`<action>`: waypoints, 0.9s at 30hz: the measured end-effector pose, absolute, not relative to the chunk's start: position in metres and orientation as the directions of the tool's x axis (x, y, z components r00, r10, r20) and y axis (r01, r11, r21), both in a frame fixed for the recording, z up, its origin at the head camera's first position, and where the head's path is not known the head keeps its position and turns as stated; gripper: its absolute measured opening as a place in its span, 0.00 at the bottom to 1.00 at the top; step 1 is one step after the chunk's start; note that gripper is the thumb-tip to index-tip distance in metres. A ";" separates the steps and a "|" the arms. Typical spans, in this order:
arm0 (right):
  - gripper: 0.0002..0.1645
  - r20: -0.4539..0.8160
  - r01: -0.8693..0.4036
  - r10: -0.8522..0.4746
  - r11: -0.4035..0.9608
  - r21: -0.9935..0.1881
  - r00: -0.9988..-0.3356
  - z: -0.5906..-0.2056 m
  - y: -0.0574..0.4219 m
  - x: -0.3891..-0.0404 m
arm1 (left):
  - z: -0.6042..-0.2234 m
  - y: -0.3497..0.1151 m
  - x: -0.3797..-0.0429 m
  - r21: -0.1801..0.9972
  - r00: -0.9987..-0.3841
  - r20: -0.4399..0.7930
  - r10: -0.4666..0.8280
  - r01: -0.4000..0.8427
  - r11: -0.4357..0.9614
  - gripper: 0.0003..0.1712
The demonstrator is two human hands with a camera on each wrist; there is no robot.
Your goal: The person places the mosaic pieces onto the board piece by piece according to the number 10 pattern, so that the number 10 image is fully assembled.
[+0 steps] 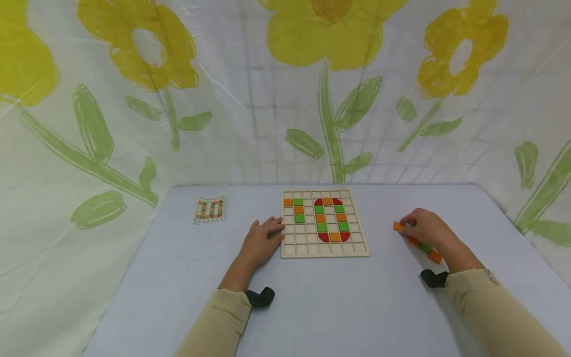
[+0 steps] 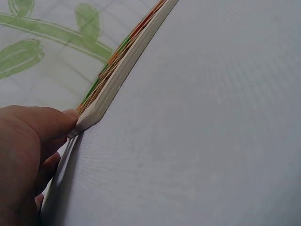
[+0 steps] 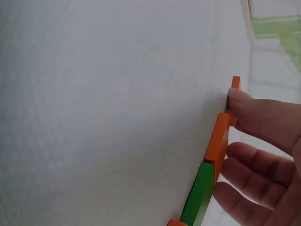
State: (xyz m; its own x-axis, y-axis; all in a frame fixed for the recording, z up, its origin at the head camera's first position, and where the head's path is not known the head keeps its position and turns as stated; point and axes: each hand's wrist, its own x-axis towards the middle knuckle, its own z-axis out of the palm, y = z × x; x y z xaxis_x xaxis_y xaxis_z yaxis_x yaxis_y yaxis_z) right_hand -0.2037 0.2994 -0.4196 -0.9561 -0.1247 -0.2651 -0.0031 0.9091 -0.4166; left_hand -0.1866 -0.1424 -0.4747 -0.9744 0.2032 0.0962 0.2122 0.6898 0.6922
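Observation:
My left hand (image 1: 260,243) rests beside the left edge of a wooden grid board (image 1: 308,249), its thumb touching the corner in the left wrist view. Set in the grid are orange and green square tiles, plus red rounded corner pieces, forming a ring on the right and a short figure on the left. Off the board's right side, my right hand (image 1: 426,228) pinches an orange tile (image 3: 236,82) at the far end of a slanting line of tiles. Behind it in that line come another orange tile (image 3: 217,139), a green tile (image 3: 198,193) and one more orange tile (image 1: 434,256).
A small printed card (image 1: 210,209) with a coloured grid pattern lies left of the board. The white table (image 1: 330,307) meets a hanging cloth (image 1: 223,144) with painted yellow flowers at its back. Each wrist wears a black device (image 1: 261,296).

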 end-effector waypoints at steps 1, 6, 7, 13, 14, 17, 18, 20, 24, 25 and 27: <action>0.25 -0.256 -0.018 -0.135 0.911 -0.413 -0.957 -0.421 0.299 -0.203 | -0.475 -0.143 -0.187 0.692 -0.974 0.094 0.204 0.211 0.690 0.19; 0.23 -0.195 -0.082 -0.170 0.917 -0.391 -0.966 -0.425 0.298 -0.203 | -0.474 -0.143 -0.186 0.686 -0.975 0.088 0.206 0.209 0.696 0.19; 0.24 -0.188 -0.085 -0.169 0.917 -0.389 -0.968 -0.425 0.297 -0.203 | -0.473 -0.143 -0.186 0.687 -0.975 0.090 0.205 0.210 0.696 0.19; 0.30 -0.215 -0.056 -0.159 0.906 -0.419 -0.964 -0.415 0.291 -0.210 | -0.466 -0.143 -0.187 0.702 -0.973 0.106 0.204 0.219 0.677 0.19; 0.30 -0.210 -0.064 -0.168 0.902 -0.427 -0.963 -0.413 0.287 -0.213 | -0.466 -0.143 -0.187 0.702 -0.973 0.110 0.203 0.221 0.677 0.19; 0.27 -0.152 -0.119 -0.208 0.885 -0.451 -0.966 -0.407 0.264 -0.219 | -0.465 -0.143 -0.188 0.704 -0.975 0.109 0.195 0.214 0.677 0.19; 0.25 -0.127 -0.146 -0.228 0.876 -0.459 -0.965 -0.405 0.253 -0.221 | -0.466 -0.143 -0.188 0.705 -0.975 0.109 0.192 0.212 0.677 0.19; 0.23 -0.086 -0.202 -0.273 0.858 -0.472 -0.958 -0.400 0.227 -0.223 | -0.467 -0.144 -0.188 0.704 -0.975 0.112 0.190 0.213 0.678 0.19; 0.20 -0.061 -0.301 -0.379 0.814 -0.496 -0.923 -0.393 0.175 -0.226 | -0.472 -0.144 -0.188 0.706 -0.974 0.116 0.197 0.220 0.673 0.19; 0.20 -0.062 -0.321 -0.403 0.804 -0.500 -0.913 -0.394 0.162 -0.227 | -0.473 -0.144 -0.188 0.706 -0.973 0.114 0.200 0.222 0.673 0.19; 0.20 -0.072 -0.351 -0.441 0.792 -0.499 -0.895 -0.395 0.140 -0.227 | -0.475 -0.144 -0.188 0.706 -0.972 0.112 0.206 0.224 0.672 0.19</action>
